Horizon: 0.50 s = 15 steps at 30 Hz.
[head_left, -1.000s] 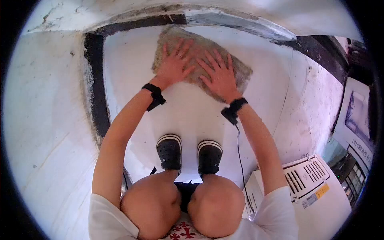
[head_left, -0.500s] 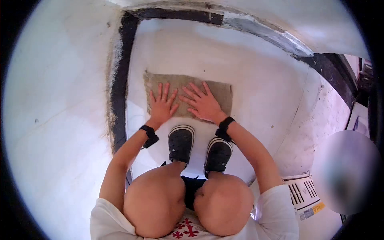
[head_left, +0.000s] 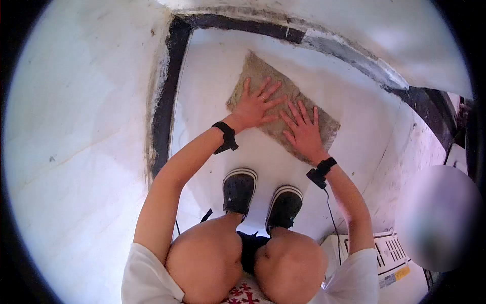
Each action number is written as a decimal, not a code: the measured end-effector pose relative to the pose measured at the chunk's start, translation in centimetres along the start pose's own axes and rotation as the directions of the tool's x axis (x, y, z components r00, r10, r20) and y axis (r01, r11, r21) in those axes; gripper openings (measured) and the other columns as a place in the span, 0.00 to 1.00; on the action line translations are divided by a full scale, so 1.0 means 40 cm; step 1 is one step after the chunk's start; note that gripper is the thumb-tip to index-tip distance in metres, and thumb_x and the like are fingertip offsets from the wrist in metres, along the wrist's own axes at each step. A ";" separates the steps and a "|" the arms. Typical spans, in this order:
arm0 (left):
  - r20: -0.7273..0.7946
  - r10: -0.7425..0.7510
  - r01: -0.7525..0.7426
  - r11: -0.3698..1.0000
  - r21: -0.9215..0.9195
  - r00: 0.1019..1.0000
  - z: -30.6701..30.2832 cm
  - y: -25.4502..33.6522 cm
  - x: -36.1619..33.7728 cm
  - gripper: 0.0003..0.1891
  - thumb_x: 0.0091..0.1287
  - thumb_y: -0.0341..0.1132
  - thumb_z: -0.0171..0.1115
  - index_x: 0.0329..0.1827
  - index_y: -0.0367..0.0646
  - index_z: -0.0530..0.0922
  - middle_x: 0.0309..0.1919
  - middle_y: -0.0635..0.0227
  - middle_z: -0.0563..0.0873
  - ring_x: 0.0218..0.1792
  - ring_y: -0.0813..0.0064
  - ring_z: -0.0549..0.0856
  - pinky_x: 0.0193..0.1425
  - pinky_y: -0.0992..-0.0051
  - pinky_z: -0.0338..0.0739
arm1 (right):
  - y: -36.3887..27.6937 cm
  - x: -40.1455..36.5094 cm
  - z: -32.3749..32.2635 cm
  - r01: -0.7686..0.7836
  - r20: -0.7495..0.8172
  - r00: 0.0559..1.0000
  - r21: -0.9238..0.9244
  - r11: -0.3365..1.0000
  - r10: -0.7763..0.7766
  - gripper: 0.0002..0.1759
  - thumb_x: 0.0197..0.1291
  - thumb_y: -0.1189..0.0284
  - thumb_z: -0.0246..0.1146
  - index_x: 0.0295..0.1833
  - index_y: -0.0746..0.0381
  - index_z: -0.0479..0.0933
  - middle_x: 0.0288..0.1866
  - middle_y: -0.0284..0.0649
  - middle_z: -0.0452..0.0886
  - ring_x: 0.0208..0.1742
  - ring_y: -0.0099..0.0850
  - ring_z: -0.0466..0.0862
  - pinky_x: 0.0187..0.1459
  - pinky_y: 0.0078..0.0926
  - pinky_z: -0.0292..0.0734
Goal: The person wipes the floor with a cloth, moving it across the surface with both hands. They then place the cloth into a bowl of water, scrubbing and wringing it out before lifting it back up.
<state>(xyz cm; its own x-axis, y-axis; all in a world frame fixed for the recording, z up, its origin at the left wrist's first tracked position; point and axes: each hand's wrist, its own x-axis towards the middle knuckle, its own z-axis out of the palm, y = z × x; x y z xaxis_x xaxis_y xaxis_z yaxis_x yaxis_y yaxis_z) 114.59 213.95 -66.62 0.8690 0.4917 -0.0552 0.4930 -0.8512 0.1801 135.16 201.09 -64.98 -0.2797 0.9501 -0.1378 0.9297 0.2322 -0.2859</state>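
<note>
Pressing down on a brown cloth [head_left: 264,71] on the white floor [head_left: 223,61] with left hand [head_left: 255,107] and right hand [head_left: 304,134], both flat and spread wide, gripping nothing; just ahead of the shoes [head_left: 239,190].

A drab, beige-brown rectangular cloth of coarse, nubbly fabric [head_left: 297,94] lies spread flat on the white painted floor [head_left: 212,76]. It is a single layer with no folds showing. It sits at a slant, its long side running from the upper left down to the lower right. Its far corner points toward the corner where the black border strips [head_left: 174,66] meet, though the cloth lies apart from them. Its edges look slightly frayed and uneven. The left hand [head_left: 254,107] and the right hand [head_left: 305,135] press flat on its middle and nearer end, fingers spread, covering much of it.
</note>
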 end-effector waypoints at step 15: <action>-0.156 -0.700 0.711 0.703 0.023 0.697 -0.003 -0.270 -0.234 0.35 0.72 0.61 0.50 0.81 0.67 0.58 0.82 0.64 0.53 0.82 0.52 0.48 0.69 0.22 0.42 | -0.130 0.578 0.029 0.480 -0.090 0.871 -0.049 0.876 -0.482 0.27 0.71 0.55 0.53 0.75 0.37 0.66 0.82 0.30 0.58 0.82 0.36 0.55 0.79 0.60 0.41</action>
<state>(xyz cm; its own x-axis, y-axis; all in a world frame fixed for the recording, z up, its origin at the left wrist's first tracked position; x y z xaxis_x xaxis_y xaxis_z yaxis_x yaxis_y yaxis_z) 101.12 218.56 -67.95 0.2537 0.9672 -0.0116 0.9654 -0.2525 0.0647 123.58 221.61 -67.76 -0.6705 0.7348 0.1028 0.6922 0.6694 -0.2699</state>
